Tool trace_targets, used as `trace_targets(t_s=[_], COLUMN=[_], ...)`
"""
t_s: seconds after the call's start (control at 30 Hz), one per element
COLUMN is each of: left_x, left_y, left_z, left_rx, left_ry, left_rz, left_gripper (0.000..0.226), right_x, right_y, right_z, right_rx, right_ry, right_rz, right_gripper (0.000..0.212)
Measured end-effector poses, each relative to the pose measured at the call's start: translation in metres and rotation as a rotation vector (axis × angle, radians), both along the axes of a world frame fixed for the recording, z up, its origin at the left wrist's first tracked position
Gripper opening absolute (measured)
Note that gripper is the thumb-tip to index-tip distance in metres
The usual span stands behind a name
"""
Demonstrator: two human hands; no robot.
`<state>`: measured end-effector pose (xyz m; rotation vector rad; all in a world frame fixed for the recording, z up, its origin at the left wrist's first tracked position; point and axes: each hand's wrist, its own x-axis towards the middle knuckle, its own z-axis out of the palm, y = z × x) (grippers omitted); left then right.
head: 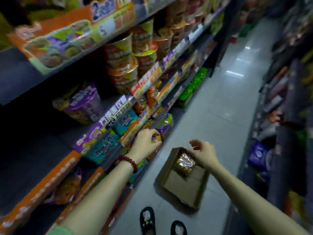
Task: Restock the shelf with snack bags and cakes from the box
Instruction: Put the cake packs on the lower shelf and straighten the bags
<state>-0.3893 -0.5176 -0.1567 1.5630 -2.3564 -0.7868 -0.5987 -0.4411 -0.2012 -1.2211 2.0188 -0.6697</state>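
A small shiny packet [156, 138] was held closed in the left hand [147, 141] at the lower shelf [135, 133] edge. The right hand [204, 154], grip loosely open, was seen above a wrapped packet [185, 164] in the cardboard box [182, 189] on the floor [220, 107].

the whole view is smeared, so print on the shelf [128, 100] labels and noodle cups [125, 72] cannot be read; the left hand [145, 143] covers most of a small packet [156, 138], kind unclear; the right hand [205, 155] hides the box [183, 185] far corner; the shiny bag [185, 164] inside is too blurred to name; both shoes [147, 219] are cut by the bottom edge.
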Motion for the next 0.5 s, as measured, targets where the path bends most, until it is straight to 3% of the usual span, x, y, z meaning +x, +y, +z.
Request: trace_targets(t_s=[0.17, 0.3, 0.5], left_x=[-0.067, -0.106, -0.145], left_y=[-0.036, -0.054, -0.065], left_z=[-0.054, -0.128, -0.284], left_rx=[0.060, 0.096, 0.166], left_ry=[-0.005, -0.014, -0.033], left_rz=[-0.166, -0.237, -0.254], left_gripper=[0.029, 0.029, 0.022], right_x=[-0.070, -0.107, -0.138], right_y=[0.017, 0.022, 0.021], right_z=[-0.039, -0.100, -0.242], right_rx=[0.017, 0.045, 0.086], right_ry=[-0.027, 0.018, 0.034], right_rz=[-0.310, -0.382, -0.397], right_gripper=[0.030, 0.030, 0.024])
